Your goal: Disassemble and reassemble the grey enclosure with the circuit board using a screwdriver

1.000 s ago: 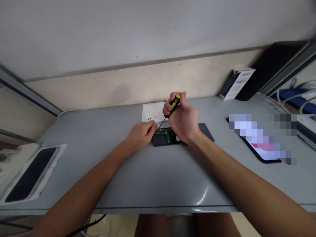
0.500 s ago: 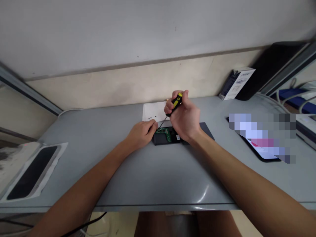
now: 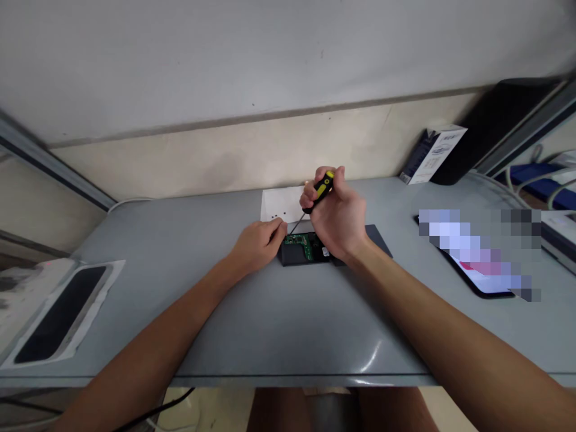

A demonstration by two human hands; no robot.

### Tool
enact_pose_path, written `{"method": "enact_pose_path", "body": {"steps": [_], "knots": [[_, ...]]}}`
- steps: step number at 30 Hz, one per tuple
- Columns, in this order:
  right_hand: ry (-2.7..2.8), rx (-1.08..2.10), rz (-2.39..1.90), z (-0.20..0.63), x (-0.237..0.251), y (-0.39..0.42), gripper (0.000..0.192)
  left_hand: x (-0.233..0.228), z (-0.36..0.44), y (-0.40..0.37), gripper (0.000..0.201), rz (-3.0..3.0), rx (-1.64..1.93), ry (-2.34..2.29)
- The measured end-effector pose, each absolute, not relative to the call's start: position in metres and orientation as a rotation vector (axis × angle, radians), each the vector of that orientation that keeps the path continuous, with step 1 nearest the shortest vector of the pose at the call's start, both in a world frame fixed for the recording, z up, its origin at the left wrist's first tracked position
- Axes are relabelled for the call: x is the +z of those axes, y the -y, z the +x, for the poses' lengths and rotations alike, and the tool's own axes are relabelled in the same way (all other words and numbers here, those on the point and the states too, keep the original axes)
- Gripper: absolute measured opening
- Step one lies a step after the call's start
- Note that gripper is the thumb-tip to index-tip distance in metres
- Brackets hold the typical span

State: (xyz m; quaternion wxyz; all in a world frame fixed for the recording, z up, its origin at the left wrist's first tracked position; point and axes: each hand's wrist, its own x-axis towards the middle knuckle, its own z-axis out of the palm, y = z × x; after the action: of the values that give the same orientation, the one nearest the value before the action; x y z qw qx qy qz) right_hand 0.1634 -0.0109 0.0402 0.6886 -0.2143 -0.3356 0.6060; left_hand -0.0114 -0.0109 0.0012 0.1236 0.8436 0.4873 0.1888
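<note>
A small black device (image 3: pixel 297 255) with its cover off lies on the grey table (image 3: pixel 279 324), and a green circuit board (image 3: pixel 300 243) shows inside it. My right hand (image 3: pixel 337 217) is closed around a black and yellow screwdriver (image 3: pixel 318 191), whose thin shaft slants down to the board's left corner. My left hand (image 3: pixel 257 243) rests on the table with its fingertips against the device's left end. Behind the device lies a white sheet of paper (image 3: pixel 281 203) with a few small dark screws (image 3: pixel 279 215) on it.
A dark flat cover (image 3: pixel 378 239) lies right of the device. A phone with a lit screen (image 3: pixel 477 270) lies further right. A blue and white box (image 3: pixel 432 153) leans at the back right. A black pad on white backing (image 3: pixel 58 312) sits at the left edge.
My right hand with the screwdriver has shifted a little between frames, and the handle has turned slightly in my fingers. My left hand and the device have stayed put.
</note>
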Motion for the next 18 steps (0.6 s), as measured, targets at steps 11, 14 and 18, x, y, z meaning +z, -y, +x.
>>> {"method": "enact_pose_path", "body": {"steps": [11,14,18], "knots": [[0.728,1.356,-0.498,0.1677,0.0424,0.0089,0.047,-0.0008,-0.0131,0.0103,0.038,2.425,0.559,-1.413],[0.729,1.354,-0.488,0.1689,0.0423,0.0078,0.047,-0.0024,-0.0133,0.0105,0.038,2.4,0.588,-1.411],[0.745,1.347,-0.512,0.1679,0.0405,0.0082,0.048,-0.0029,-0.013,0.0108,0.037,2.387,0.602,-1.412]]}}
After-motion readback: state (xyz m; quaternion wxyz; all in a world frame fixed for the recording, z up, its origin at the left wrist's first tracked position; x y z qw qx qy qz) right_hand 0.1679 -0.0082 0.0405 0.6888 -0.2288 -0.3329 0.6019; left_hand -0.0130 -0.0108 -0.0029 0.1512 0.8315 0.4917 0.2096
